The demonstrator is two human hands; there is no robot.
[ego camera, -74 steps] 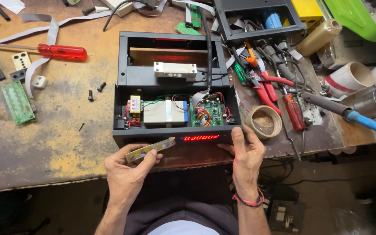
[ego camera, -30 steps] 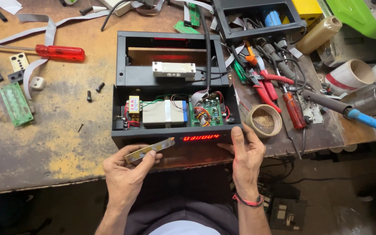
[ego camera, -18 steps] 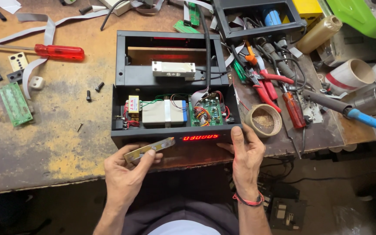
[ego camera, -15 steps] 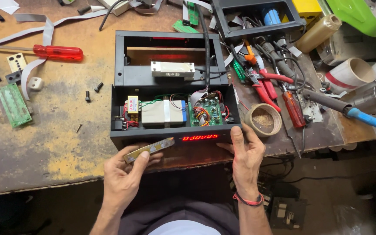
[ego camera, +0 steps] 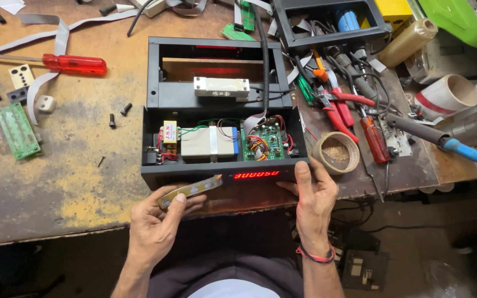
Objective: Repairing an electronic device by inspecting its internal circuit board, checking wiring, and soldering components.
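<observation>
Left hand (ego camera: 155, 221): clamped on flat metal strip (ego camera: 190, 190), lower centre.
Right hand (ego camera: 313, 198): fingers apart, resting on black box (ego camera: 219, 174) (red digits lit).

Open black box (ego camera: 216, 110) – at bench edge; thin metallic strip (ego camera: 190, 191) – tilted, before it.

The red digits on the display (ego camera: 256, 175) at the black case's front edge read differently than a moment ago. The left hand (ego camera: 158, 221) has shifted slightly, its flat strip (ego camera: 190, 190) tilted as before.
</observation>
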